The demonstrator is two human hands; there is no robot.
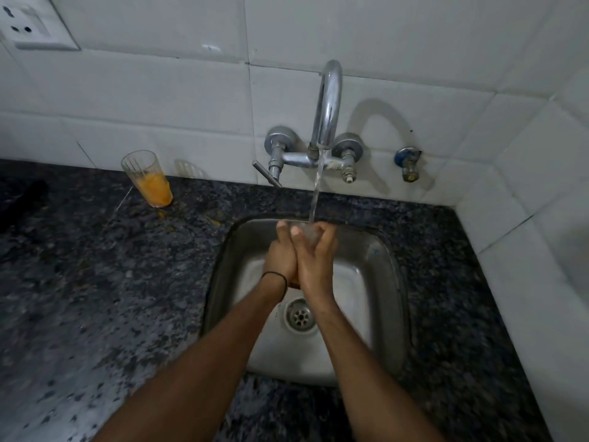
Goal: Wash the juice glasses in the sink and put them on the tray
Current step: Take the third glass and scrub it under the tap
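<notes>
Directly under a running tap (328, 103), a person holds a clear juice glass (306, 232) over the steel sink (393, 282). Left hand (280, 256) and right hand (315, 260) press together around it, fingers and thumbs curled round its sides. The glass's long axis runs from near to far: its open mouth is at the far end by the fingertips, tipped up to meet the stream of water (315, 193), and its base is at the near end, between the heels of the palms. An orange-brown patch shows there, just beside the black band (275, 277) on the left wrist.

Most of the glass is hidden by the two hands. Only its rim and a splash-blurred stretch of wall can be made out, and what is inside it cannot be told. The sink's drain (299, 315) lies below the wrists, partly covered by the forearms.

A second juice glass (147, 178) stands upright on the dark speckled counter (95, 266), well to the left of the sink and against the white tiled wall (159, 90), its lower half coated with orange juice. Small orange spots mark the counter between it and the sink. At the far left edge a dark object (19, 199) is cut off and too dim to identify. A wall socket (28, 23) is clipped by the top left corner, and a small blue-capped valve (408, 161) sits on the wall to the right of the tap.
</notes>
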